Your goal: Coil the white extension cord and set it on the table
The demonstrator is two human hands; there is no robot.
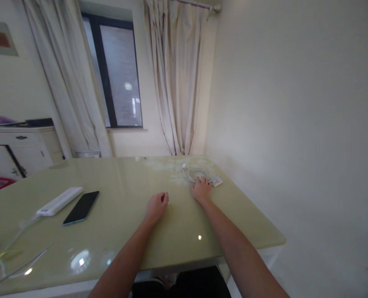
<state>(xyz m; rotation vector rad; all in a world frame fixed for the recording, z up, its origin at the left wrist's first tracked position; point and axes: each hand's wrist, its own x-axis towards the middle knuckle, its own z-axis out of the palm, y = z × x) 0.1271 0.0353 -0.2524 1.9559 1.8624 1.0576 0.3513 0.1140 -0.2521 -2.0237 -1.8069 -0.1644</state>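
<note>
My right hand (201, 189) lies on the pale green glass table (125, 182) with its fingers spread over the near edge of a coiled white cable (196, 172). A small white plug block (216, 181) sits just right of the fingertips. My left hand (156, 205) rests on the table a little nearer to me, its fingers curled loosely into a fist with nothing visible in them.
A black phone (81, 207) lies face up at the left, beside a long white power strip (60, 201) with its cord trailing to the near left. A white wall runs along the table's right side. Curtains (178, 78) and a window (115, 70) stand behind.
</note>
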